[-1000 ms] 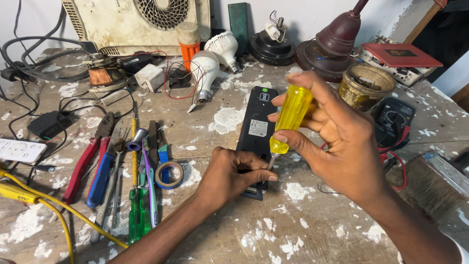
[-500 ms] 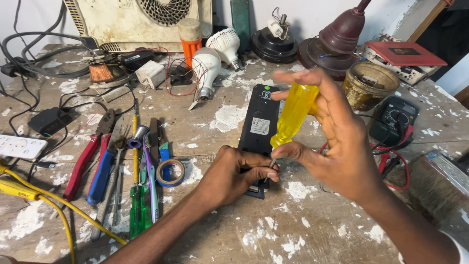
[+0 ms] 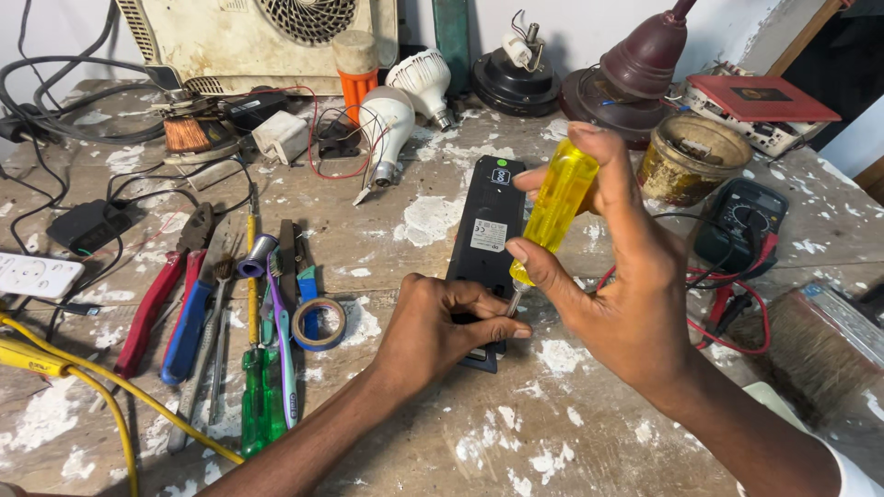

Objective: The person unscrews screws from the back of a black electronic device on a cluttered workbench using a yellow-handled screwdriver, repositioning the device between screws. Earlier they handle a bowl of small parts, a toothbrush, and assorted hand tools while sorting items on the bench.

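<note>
Workbench (image 3: pixel 571 433): right hand (image 3: pixel 635 294) holds screwdriver (image 3: pixel 552 207) upright.

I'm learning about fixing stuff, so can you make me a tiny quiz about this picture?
1. True or false: the right hand holds a screwdriver with a clear yellow handle.
2. What does the left hand press on? A) the roll of tape B) the long black device C) the white bulb
3. Fill in: the multimeter lies to the ____ of the right hand.

Key: 1. True, the handle stands nearly upright with its tip down at the near end of the black device. 2. B, the left hand rests on its near end. 3. Right, beside the rusty tin.
</note>
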